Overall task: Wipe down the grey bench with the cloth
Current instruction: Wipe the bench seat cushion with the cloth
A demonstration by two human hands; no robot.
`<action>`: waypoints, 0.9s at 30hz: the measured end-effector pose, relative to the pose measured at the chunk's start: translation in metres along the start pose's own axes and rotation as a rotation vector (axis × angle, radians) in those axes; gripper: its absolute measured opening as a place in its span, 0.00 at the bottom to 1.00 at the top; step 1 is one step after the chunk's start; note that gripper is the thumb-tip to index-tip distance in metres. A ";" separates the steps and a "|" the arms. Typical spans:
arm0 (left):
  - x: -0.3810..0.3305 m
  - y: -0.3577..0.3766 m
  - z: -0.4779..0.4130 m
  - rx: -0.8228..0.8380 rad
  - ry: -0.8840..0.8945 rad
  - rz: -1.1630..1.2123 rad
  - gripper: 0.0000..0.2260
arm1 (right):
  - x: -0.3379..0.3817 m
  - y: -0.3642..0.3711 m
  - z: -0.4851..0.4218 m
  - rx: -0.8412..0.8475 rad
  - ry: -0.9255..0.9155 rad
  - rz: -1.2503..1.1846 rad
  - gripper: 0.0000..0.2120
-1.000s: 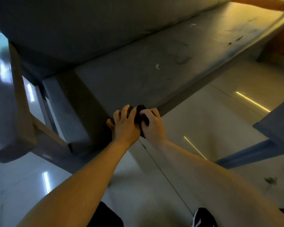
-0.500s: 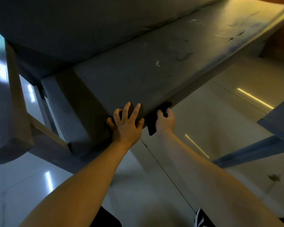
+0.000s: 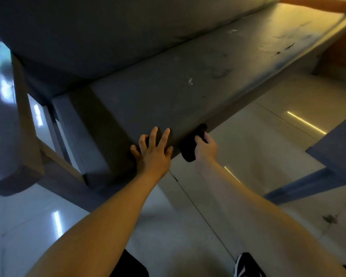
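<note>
Grey and matte, the bench [image 3: 188,80] has a broad flat seat scuffed with pale flecks and dark marks beyond the fingertips. The left hand [image 3: 153,154] lies flat on the seat's near front corner, fingers spread and straight. Just to its right, the right hand [image 3: 205,147] curls round a dark, soft cloth [image 3: 189,151], bunched against the seat's front edge and hanging below it. Glossy pale floor tiles [image 3: 268,136] spread beneath both forearms.

The left hand [image 3: 154,154] is laid flat on the near corner of the desk [image 3: 188,92]. Just to its right, the cloth [image 3: 188,151] is held by the right hand [image 3: 205,148] against the desk's front edge, above the floor [image 3: 268,136].
</note>
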State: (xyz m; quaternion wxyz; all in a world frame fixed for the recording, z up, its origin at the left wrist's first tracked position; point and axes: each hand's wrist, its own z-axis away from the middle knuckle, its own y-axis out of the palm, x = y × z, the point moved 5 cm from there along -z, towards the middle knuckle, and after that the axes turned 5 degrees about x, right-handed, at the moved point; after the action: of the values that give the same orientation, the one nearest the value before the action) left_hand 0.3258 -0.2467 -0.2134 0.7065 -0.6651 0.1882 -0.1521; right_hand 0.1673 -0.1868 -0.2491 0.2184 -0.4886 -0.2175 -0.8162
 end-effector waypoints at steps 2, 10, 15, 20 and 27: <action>0.000 0.001 0.000 -0.011 -0.002 -0.020 0.28 | -0.003 0.009 0.001 0.048 0.036 -0.019 0.16; 0.000 0.002 0.000 0.024 -0.021 -0.020 0.27 | -0.011 0.022 0.041 0.165 -0.111 0.174 0.04; 0.002 0.001 -0.001 0.027 0.016 0.004 0.27 | 0.002 0.009 0.024 0.068 -0.038 0.172 0.04; 0.002 0.002 -0.002 0.020 0.022 -0.004 0.29 | 0.008 -0.001 -0.005 -0.007 0.042 -0.020 0.13; 0.003 0.004 -0.001 0.002 0.011 -0.030 0.28 | -0.005 0.022 0.028 0.012 -0.043 0.056 0.05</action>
State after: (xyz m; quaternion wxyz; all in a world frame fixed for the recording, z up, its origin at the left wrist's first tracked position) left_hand 0.3275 -0.2489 -0.2179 0.7036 -0.6664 0.1818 -0.1666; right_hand 0.2017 -0.1880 -0.2383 0.2393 -0.5106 -0.2133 -0.7978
